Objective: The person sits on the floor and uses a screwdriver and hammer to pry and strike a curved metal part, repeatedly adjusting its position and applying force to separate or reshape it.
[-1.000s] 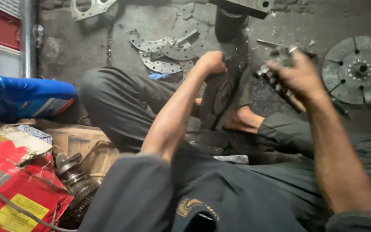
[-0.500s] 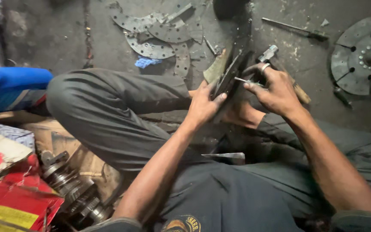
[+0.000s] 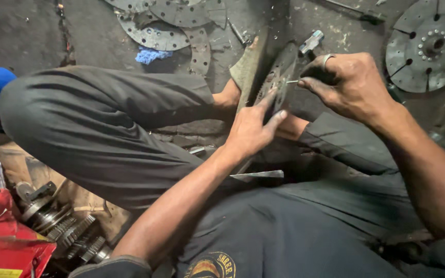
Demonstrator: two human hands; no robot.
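Right hand [image 3: 354, 85], upper right of centre, grip pinched narrow on a small metal pin [image 3: 293, 81], tip touching the toothed clutch disc [image 3: 279, 85]. Left hand [image 3: 251, 128] at centre, fingers spread flat against the disc's face, steadying it on edge between the feet. Step looks like seating the pin in the disc; next move likely needs the disc kept steady and the pin lined up straight. A ring shows on the right hand. Around: round metal plate [image 3: 431, 46] upper right, worn flat discs [image 3: 166, 23] upper left, blue rag [image 3: 148, 55], gear stack [image 3: 65, 231] lower left beside a red box [image 3: 6, 247]. Bent knee [image 3: 93, 123] crowds the left side.
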